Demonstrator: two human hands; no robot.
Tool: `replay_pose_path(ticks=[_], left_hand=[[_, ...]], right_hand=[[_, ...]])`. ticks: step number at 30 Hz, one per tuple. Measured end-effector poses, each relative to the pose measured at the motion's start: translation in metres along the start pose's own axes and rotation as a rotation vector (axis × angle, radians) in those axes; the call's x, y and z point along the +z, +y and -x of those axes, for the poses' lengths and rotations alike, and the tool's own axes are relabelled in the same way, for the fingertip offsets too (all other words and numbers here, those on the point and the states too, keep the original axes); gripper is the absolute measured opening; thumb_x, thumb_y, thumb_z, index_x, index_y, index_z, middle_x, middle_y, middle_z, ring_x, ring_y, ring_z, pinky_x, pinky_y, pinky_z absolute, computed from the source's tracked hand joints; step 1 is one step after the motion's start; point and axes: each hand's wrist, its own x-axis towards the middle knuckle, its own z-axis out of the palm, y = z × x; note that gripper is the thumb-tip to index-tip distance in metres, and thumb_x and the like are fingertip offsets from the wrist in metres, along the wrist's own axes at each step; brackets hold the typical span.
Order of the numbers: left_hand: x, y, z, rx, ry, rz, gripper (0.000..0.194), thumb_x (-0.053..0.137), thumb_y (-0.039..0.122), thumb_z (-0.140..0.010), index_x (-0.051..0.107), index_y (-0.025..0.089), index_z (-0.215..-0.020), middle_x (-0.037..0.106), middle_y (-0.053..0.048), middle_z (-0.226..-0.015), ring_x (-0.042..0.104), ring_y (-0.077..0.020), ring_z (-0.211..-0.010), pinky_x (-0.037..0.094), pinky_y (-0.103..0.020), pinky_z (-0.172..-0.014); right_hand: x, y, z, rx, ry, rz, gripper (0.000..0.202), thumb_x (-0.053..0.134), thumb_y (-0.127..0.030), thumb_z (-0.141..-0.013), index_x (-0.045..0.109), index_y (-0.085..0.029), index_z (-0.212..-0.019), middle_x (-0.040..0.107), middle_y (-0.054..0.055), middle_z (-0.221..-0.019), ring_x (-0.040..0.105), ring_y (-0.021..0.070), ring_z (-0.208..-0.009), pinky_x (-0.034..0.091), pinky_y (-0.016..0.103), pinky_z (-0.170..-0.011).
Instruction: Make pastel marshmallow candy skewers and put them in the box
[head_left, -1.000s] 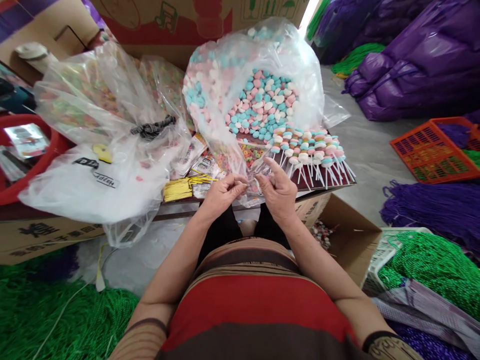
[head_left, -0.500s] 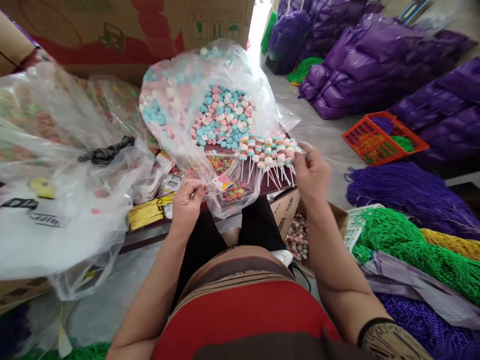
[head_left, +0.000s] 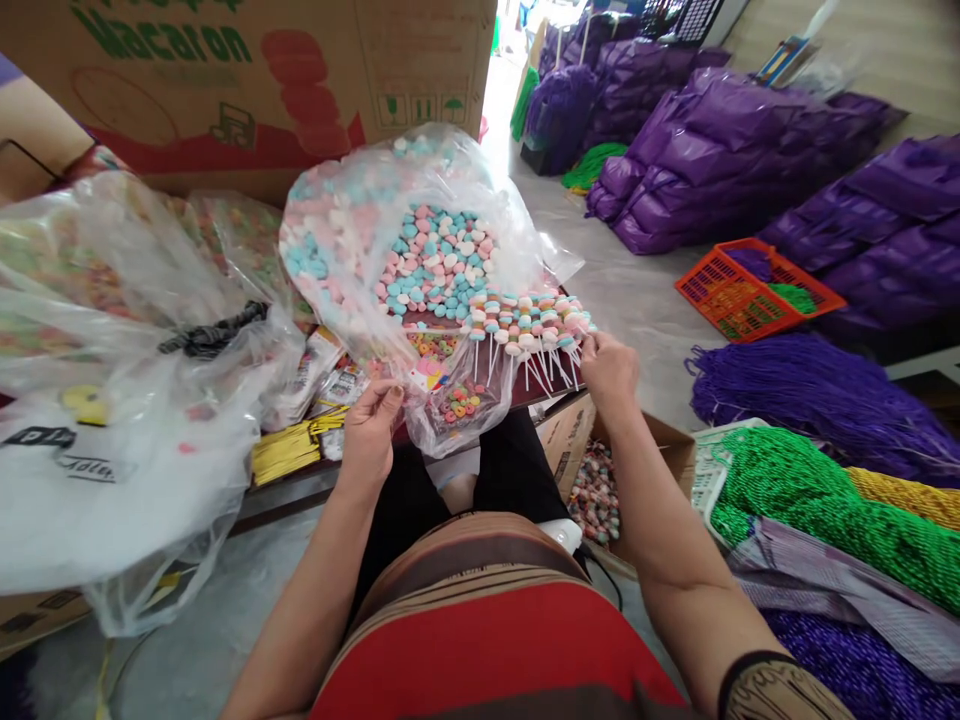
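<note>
Standing well apart, hands point(head_left: 371, 425) point(head_left: 611, 370) flank a bag point(head_left: 444, 437) overhanging the table edge point(head_left: 523, 397).

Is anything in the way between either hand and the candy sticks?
Nothing visible stands between the right hand and the candy sticks; it is right at their right-hand end, though its grip is unclear. Between the left hand and the sticks lies a clear plastic bag with ring candies.

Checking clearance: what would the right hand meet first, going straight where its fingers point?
The right hand would likely meet the candy sticks first; it may be touching them, but depth is unclear.
</note>
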Motion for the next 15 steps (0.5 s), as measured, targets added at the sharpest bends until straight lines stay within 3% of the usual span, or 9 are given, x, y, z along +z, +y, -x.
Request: replay_pose_path(ticks=[5, 8, 11, 15], left_hand=[[0.001, -0.001, -0.003, -0.022, -0.023, 0.092, 0.036, 0.094, 0.05, -0.062, 0.077, 0.021, -0.077, 0.073, 0.001, -0.073, 0.064, -0.011, -0.073, 0.051, -0.024, -0.077], [-0.002, -0.001, -0.005, 0.007, -0.054, 0.089, 0.033, 0.092, 0.05, -0.065, 0.077, 0.023, -0.077, 0.072, 0.002, -0.075, 0.063, -0.0104, -0.075, 0.052, -0.024, -0.081], [-0.005, 0.0, -0.007, 0.047, -0.073, 0.078, 0.033, 0.091, 0.051, -0.067, 0.076, 0.023, -0.075, 0.072, 0.002, -0.079, 0.063, -0.0112, -0.08, 0.052, -0.026, -0.084], [-0.011, 0.002, -0.007, 0.071, -0.088, 0.083, 0.034, 0.091, 0.054, -0.066, 0.076, 0.024, -0.074, 0.072, 0.0, -0.089, 0.064, -0.0129, -0.088, 0.052, -0.026, -0.085]], right_hand=[[0.005, 0.013, 0.012, -0.029, 0.237, -0.304, 0.044, 0.041, -0.035, -0.098, 0.077, -0.015, -0.115, 0.08, 0.017, -0.106, 0.072, 0.028, -0.093, 0.049, 0.036, -0.08], [0.003, 0.016, 0.026, -0.08, 0.328, -0.564, 0.041, 0.049, -0.043, -0.097, 0.078, -0.018, -0.108, 0.077, 0.008, -0.082, 0.067, 0.0208, -0.074, 0.05, 0.032, -0.071], [-0.001, 0.01, 0.043, -0.11, 0.236, -0.933, 0.034, 0.062, -0.047, -0.091, 0.079, -0.02, -0.103, 0.062, -0.003, -0.06, 0.054, 0.013, -0.053, 0.045, 0.027, -0.057], [-0.011, 0.0, 0.07, -0.177, -0.01, -1.256, 0.026, 0.077, -0.045, -0.083, 0.08, -0.023, -0.097, 0.06, -0.006, -0.055, 0.052, 0.0099, -0.05, 0.045, 0.025, -0.054]])
